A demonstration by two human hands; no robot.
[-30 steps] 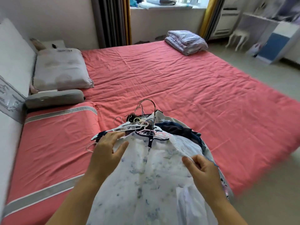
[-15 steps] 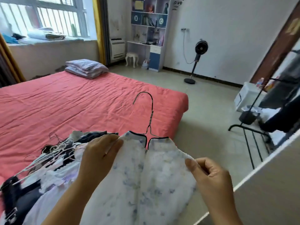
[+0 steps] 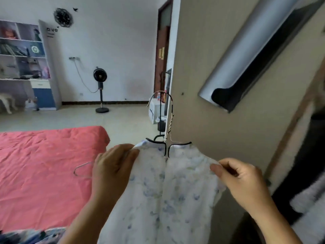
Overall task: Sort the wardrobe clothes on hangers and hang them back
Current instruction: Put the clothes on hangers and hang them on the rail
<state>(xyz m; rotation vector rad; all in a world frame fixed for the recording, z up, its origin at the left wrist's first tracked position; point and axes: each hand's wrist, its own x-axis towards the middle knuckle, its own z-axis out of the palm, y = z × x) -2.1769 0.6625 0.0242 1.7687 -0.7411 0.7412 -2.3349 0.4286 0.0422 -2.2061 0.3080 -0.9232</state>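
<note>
I hold up a white dress (image 3: 163,191) with a pale blue floral print and a dark-trimmed collar. It hangs on a wire hanger (image 3: 169,118) whose hook stands up above the collar. My left hand (image 3: 112,171) grips the dress's left shoulder, and my right hand (image 3: 241,182) pinches its right shoulder. The dress is in front of the beige wardrobe door (image 3: 219,103). A second wire hanger (image 3: 82,170) shows just left of my left hand. A strip of other patterned clothes (image 3: 33,235) lies at the bottom left on the bed.
The bed with a red sheet (image 3: 44,169) fills the left. The wardrobe door carries a long silver handle (image 3: 246,59); dark and white clothes (image 3: 307,199) show at the far right. A standing fan (image 3: 100,92), a shelf unit (image 3: 24,64) and a black rack (image 3: 161,120) stand across the floor.
The view has swung right from the bed and clothes pile to the wardrobe door. Both hands have lifted the floral dress on its hanger off the pile and carried it there.
</note>
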